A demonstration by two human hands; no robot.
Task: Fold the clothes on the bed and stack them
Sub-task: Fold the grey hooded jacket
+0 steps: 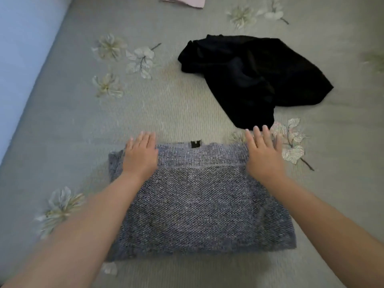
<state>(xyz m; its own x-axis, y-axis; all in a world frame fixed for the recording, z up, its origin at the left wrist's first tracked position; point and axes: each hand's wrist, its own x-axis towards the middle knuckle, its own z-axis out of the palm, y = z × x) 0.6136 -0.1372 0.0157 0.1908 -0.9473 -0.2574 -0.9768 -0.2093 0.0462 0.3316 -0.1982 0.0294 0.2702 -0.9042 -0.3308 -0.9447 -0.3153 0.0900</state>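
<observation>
— What have the hands got?

— From my seat, nothing gripped. The left hand (140, 155) lies flat, fingers straight and together, pressing the upper left corner of the grey knit sweater (193, 202). The right hand (264, 153) does the same on the upper right corner, fingers straight, their tips reaching past the sweater's far edge onto the bedspread (83, 129).

— And the sweater itself?

— Folded into a rough rectangle in the lower centre of the frame, with a small black label (195, 144) poking out at the middle of its far edge.

— What can't you make out?

— The forearms cover both side edges of the sweater lower down, so I can't tell how neat those folds are. The whole frame is soft and blurred. At the top edge a pink garment (184, 0) is cut off; only a strip shows.

— Room to move?

— A crumpled black garment (255, 80) lies in the upper right, its lowest tip just beside the right hand's fingertips (259, 129); I can't say whether they touch. Left of the sweater there is bare flowered bedspread up to a pale blue surface (22, 59) running along the left edge.
</observation>
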